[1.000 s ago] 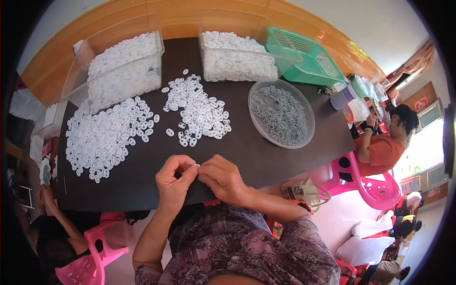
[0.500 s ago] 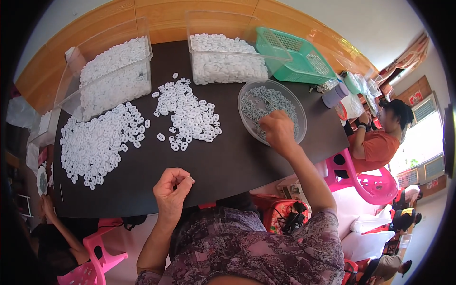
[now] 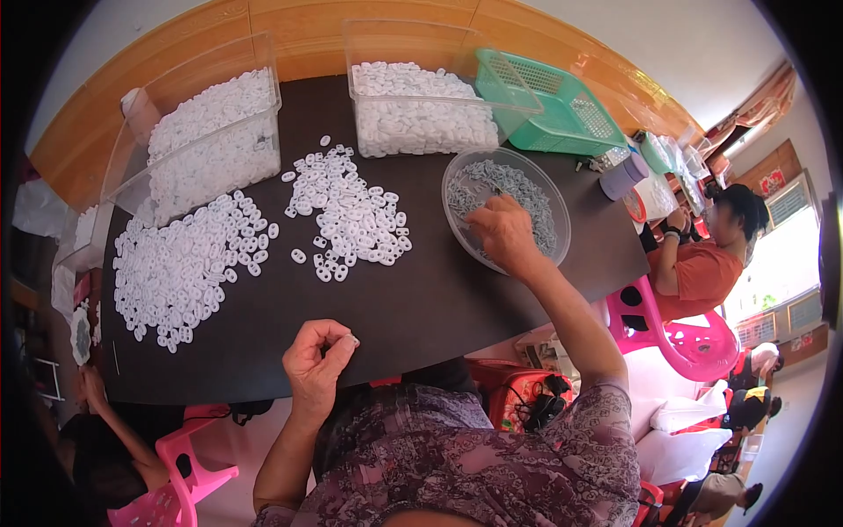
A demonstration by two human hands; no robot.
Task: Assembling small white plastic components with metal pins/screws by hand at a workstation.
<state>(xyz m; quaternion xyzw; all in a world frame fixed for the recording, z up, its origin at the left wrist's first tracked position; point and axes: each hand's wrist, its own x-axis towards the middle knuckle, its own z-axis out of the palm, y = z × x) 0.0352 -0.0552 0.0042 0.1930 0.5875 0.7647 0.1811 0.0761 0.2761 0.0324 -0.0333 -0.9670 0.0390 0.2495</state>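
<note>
Near the table's front edge, my left hand (image 3: 313, 367) is closed in a pinch, with a small white plastic piece (image 3: 353, 340) showing at the thumb and fingertip. My right hand (image 3: 507, 232) reaches over the near left part of a round clear bowl (image 3: 562, 241). Its fingers are bent together among small grey screw-like pieces (image 3: 518, 183); what they grip, if anything, is hidden. Two heaps of white oval pieces with two holes lie on the dark table: a larger left heap (image 3: 171, 272) and a middle heap (image 3: 360, 220).
Behind the heaps stand a left clear bin (image 3: 215, 127) and a middle clear bin (image 3: 421, 114), both holding white pieces. A green basket (image 3: 562, 132) and a purple-grey jar (image 3: 621, 177) are at the back right. Other people sit to the left and right.
My right hand has shifted slightly left and lower within the bowl. My left hand keeps its place, and the white piece shows a little more at its fingertips.
</note>
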